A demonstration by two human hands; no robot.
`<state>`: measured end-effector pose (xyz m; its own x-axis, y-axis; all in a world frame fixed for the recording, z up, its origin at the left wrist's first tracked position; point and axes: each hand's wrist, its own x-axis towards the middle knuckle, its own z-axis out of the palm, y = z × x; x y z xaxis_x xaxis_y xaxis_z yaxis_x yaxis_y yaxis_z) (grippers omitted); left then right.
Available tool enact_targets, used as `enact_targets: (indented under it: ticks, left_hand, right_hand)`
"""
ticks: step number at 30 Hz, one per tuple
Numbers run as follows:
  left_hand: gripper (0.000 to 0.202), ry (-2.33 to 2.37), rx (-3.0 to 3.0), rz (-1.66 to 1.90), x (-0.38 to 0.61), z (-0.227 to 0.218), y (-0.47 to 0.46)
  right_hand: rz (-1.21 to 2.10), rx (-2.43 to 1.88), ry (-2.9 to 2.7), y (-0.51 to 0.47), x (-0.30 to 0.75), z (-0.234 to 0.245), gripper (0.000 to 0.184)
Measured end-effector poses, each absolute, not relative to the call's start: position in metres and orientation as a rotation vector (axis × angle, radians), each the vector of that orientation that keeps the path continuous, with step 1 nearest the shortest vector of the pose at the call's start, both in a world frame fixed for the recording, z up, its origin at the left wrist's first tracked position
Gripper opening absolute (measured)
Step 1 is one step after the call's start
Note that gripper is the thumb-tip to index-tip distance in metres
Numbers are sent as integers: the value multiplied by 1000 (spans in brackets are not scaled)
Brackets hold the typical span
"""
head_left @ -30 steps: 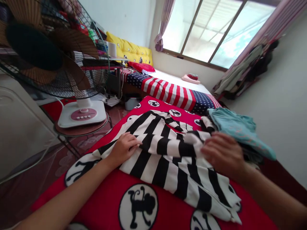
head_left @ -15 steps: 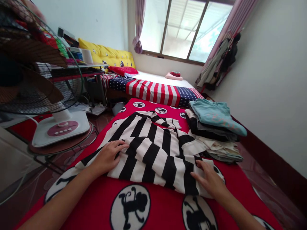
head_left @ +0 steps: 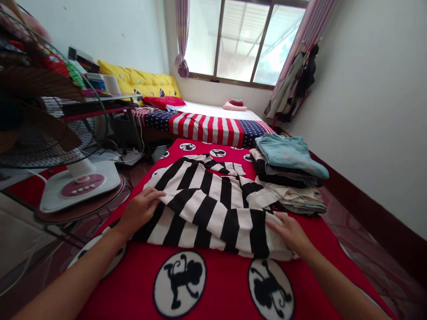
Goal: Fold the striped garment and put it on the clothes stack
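A black-and-white striped long-sleeved shirt (head_left: 208, 215) lies spread on a red blanket with monkey pictures (head_left: 220, 284). Its near part is doubled over, making a raised fold across the front. At the left end of that fold, my left hand (head_left: 142, 211) pinches the cloth between thumb and fingers. My right hand (head_left: 290, 231) grips the fold's right end, thumb toward me and fingers on the far side. The far end of the shirt and its sleeves lie on the blanket, partly bunched.
A stack of folded clothes (head_left: 290, 171), light blue on top, stands right of the shirt. On the left, a fan (head_left: 82, 178) rests on a round stool (head_left: 80, 215). Behind are a bed with a flag-patterned cover (head_left: 207, 128), a desk (head_left: 110, 100) and hanging clothes (head_left: 293, 86).
My left hand has closed on the shirt's edge and pulled it out to the left. My right hand has closed on the right end. The fold looks straighter, and the view has shifted slightly.
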<state>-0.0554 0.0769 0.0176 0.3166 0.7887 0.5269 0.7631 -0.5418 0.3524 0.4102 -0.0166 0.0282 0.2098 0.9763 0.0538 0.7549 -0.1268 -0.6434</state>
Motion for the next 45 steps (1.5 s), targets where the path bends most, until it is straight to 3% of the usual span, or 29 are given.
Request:
enact_targets:
  ticks: [3,7,12,17,23,25,29,32,37,41,45]
  left_hand:
    - [25,1414,2530,1162,-55,37,67]
    - [26,1247,2620,938,-55,44,51]
    - [29,1153,2663,431,-54,26,34]
    - [35,1344,2671,575,-65,15,33]
    - [21,1398,2469,360,-82,27,35]
    - [25,1468,2384,370,-83,31,42]
    - [28,1653,2297,661,-70,29,64]
    - [26,1536,2320,874,-38,25,72]
    - [36,1140,2521,748,29,14,70]
    - [55,1247,2707,485,44,-7,72]
    - [55,1322,2782,453,40,-22,74]
  right_hand:
    - [748,-1808,-1241,-8,419,46,40]
    - [721,-1727,-1043,-2,434,39,45]
    - [507,-1953,-1269,-3,455,-2,36]
    - [426,-2018,-1315,-3,464,-11,42]
    - [384,-2103,-1412,-13,467,-9,41]
    - [341,-2217,-1485,-17,468,-4,37]
    - [-74,-2273,-1720,-18,453,15,31]
    - [-460,-1869,-1895,-11,419,25,29]
    - [-248,-1405,-2201,6,354,13,28]
    - [-42,-1543,-2367,12,340,-13,49]
    - [80,-1626,-2334,12,347,-26,47]
